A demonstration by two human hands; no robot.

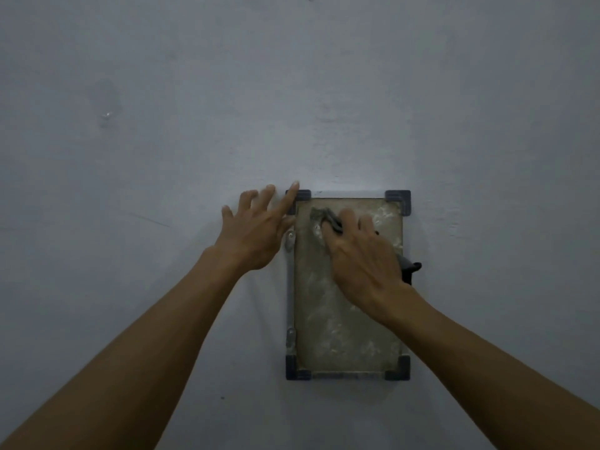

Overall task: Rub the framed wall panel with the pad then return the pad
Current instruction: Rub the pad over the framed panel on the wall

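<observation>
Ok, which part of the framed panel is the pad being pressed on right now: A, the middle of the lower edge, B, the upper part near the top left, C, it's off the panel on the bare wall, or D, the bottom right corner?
B: the right hand holds the grey pad against the upper part of the framed panel, near its top left corner.

Left hand [256, 233], right hand [363, 258] — bare; forearms sleeveless — no rings, no watch.
</observation>
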